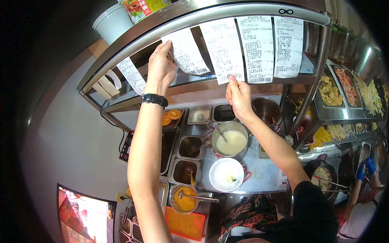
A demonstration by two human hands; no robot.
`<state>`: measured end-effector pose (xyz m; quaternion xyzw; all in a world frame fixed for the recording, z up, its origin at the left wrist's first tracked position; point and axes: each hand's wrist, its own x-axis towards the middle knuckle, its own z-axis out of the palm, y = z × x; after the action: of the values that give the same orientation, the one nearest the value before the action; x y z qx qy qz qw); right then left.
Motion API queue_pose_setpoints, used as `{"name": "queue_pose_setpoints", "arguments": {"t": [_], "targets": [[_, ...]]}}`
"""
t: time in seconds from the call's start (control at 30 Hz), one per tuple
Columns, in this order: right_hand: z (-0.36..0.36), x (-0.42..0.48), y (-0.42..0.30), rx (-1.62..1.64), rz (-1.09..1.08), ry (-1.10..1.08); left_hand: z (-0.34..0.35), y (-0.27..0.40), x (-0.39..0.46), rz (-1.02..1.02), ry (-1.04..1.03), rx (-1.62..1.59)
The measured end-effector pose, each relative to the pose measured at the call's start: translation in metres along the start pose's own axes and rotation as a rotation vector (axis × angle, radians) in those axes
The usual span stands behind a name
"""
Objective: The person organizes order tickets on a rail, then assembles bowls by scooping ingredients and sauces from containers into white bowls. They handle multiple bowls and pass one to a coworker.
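Several printed paper slips hang from a metal rail [258, 11] before me. At the upper left edge of one paper slip [187, 50], my left hand [161, 65] pinches the paper between thumb and fingers. My right hand [238, 95] has its thumb on the lower end of a longer slip [223, 50], with the fingers curled behind. Two more slips, a nearer one [256, 50] and another [288, 48], hang to the right; a smaller slip [132, 76] hangs at the left. Below my hands are a pot of pale liquid [231, 142] and a white bowl [226, 174] with a little green food inside.
Metal sauce containers [185, 171] stand left of the pot, near a bowl of orange-yellow sauce [184, 199] with a ladle. An orange tray [185, 223] lies below. Food trays [331, 91] line the right side. A co-worker's blue-gloved hands [366, 168] are at the far right.
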<state>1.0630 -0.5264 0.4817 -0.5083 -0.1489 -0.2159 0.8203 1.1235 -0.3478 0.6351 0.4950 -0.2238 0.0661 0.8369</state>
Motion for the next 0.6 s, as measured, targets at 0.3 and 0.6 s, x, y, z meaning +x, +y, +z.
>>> {"name": "queue_pose_setpoints", "arguments": {"t": [0.3, 0.6], "targets": [[0.008, 0.019, -0.001, 0.048, 0.006, 0.01, -0.012, 0.007, 0.009, -0.07, -0.022, 0.117], [-0.015, -0.05, -0.016, -0.08, 0.162, -0.127, 0.009, -0.004, 0.017, -0.093, -0.128, 0.13]]}}
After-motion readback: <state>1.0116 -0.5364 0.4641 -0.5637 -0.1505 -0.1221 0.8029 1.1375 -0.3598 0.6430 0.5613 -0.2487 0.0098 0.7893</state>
